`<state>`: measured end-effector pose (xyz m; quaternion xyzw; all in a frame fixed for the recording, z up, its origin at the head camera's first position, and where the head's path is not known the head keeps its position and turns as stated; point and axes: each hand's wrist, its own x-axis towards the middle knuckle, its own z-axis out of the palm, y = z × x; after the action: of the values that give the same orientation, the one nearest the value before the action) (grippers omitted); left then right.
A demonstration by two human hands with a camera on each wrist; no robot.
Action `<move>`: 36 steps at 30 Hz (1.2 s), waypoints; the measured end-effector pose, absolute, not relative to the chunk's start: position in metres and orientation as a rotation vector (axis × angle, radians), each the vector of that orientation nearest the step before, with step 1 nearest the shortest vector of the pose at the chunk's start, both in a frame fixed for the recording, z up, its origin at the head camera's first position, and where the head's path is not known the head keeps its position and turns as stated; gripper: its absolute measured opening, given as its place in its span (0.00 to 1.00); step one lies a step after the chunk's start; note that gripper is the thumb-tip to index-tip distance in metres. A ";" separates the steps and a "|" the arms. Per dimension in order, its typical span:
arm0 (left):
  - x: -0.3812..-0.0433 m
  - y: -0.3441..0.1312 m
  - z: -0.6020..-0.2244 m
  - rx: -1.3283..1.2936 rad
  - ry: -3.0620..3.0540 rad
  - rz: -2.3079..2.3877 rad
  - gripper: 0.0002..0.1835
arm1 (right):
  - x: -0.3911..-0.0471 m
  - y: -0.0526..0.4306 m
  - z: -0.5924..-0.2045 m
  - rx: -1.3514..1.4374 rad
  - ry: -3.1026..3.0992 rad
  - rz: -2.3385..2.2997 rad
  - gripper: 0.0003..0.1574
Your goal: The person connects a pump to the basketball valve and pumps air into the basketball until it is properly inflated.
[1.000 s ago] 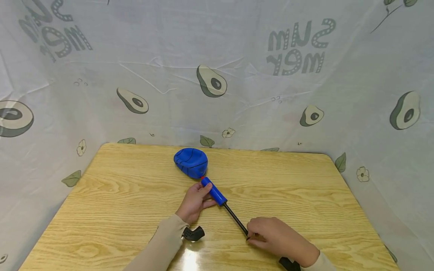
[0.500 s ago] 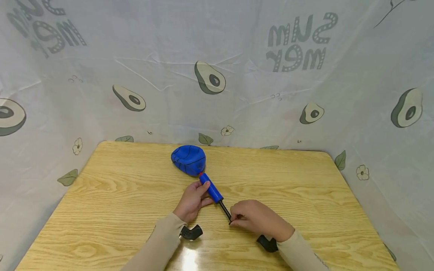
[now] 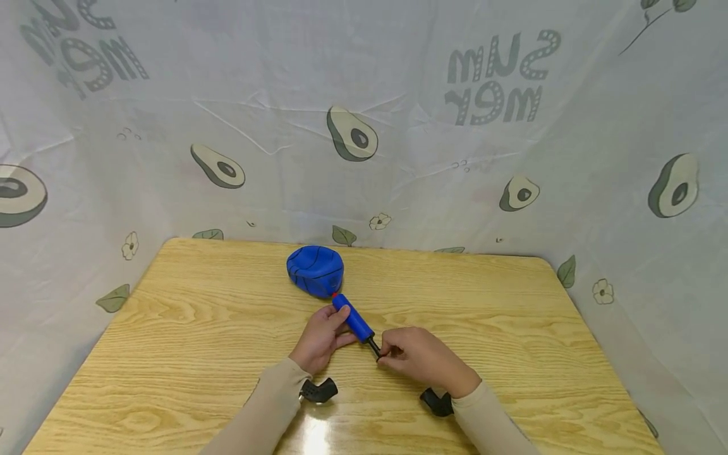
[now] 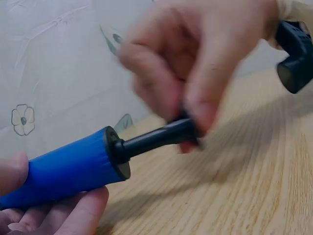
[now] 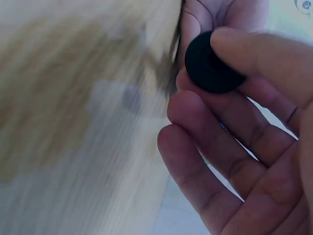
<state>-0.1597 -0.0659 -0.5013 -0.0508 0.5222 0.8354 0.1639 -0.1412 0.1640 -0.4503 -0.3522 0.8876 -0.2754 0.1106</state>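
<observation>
A blue hand pump (image 3: 352, 319) points up-left, its red tip meeting a crumpled blue ball (image 3: 315, 270) with black lines. My left hand (image 3: 321, 340) holds the pump's blue barrel, thumb on top and fingers beneath. My right hand (image 3: 423, 356) pinches the round black handle (image 5: 212, 63) at the end of the pump's rod. In the left wrist view a short stretch of black rod (image 4: 151, 139) shows between barrel and handle. The ball is dented and only partly filled out.
A wooden table (image 3: 483, 303) lies under everything. Behind it hangs a pale cloth (image 3: 409, 189) printed with avocados and flowers. Black wrist-worn devices (image 3: 320, 390) sit at both wrists.
My right hand has moved up and left, pushing the rod into the barrel so that much less of it shows. The left hand, barrel and ball stay nearly in place.
</observation>
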 end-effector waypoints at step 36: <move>-0.160 -0.067 -0.502 -0.175 1.493 2.381 0.24 | -0.136 0.173 -0.450 -1.044 2.495 -0.865 0.14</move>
<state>-0.1599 -0.0671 -0.5025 -0.0613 0.5231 0.8344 0.1625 -0.1356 0.1731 -0.4499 -0.3636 0.8686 -0.3012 0.1505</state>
